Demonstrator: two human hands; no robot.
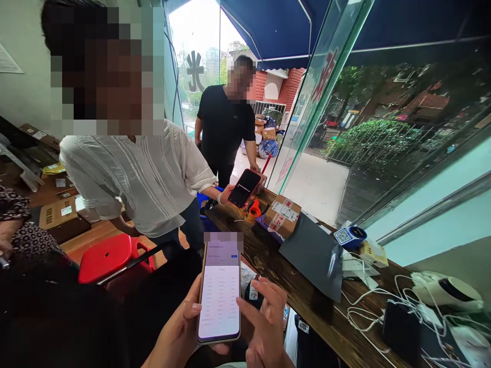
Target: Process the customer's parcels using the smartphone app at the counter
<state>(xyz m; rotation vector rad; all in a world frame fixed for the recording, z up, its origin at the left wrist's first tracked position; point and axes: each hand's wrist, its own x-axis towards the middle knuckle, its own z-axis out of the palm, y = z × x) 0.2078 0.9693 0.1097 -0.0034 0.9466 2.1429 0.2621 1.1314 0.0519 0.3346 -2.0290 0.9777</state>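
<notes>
A smartphone (219,301) with a lit screen of small text in columns is held upright in front of me. My left hand (180,317) grips it from the left and below, its thumb along the edge. My right hand (266,319) is at the phone's right side, index finger stretched to the screen's right edge and the other fingers partly bent. Whether that fingertip touches the glass I cannot tell. Beyond, a person in a white blouse (141,179) holds out another phone (244,188) with a dark screen.
A wooden counter (303,286) runs along the right, bearing a taped carton (282,214), a grey mailer bag (316,255), an orange tape dispenser (253,208) and tangled white cables (360,312). A red stool (107,258) stands left. A person in black (226,128) stands by the glass door.
</notes>
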